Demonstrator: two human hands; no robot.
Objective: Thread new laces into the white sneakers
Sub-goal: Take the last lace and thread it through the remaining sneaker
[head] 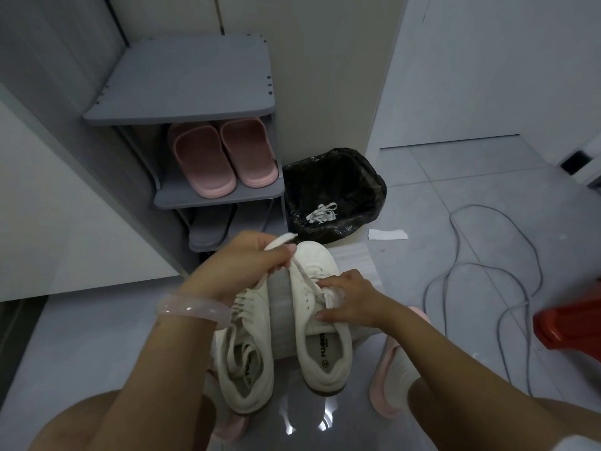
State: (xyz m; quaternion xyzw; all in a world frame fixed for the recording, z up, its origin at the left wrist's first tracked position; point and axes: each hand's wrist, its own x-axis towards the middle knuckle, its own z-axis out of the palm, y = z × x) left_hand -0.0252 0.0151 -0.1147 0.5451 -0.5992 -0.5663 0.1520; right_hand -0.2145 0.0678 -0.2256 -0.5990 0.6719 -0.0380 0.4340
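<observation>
Centrally, two white low-top sneakers sit side by side on the glossy grey tiled floor (97, 336), toes pointing away from the wearer of the camera. Right-hand white sneaker (320, 307): partly laced, with a flat white lace (300, 266) running up from its eyelets. Left-hand white sneaker (244, 359): lace rows visible across the tongue, loose lace ends dropped into the opening.

Left hand (240, 265): fingers curled, gripping the raised end of the flat white lace above the shoes; the lace looks pulled taut. A translucent pale pink bangle (192, 309) sits on that wrist. Right hand (348, 297): resting on the laced part of the right-hand sneaker, fingers pinching the lace at the eyelets, thumb pressed against the shoe's side.

Beyond the shoes stands a grey shelf rack (182, 86); a pair of pink rubber slippers (224, 157) on its middle shelf, dark grey slippers (211, 227) below. Just beside the rack, a bin lined with a black plastic bag (331, 193) holds a bundle of white laces (322, 213) (old or new, cannot tell). A white paper scrap (387, 234) lies near the bin. Grey cable (500, 271) loops over the floor to the right; a red plastic object (572, 323) is cut off by the right edge.
</observation>
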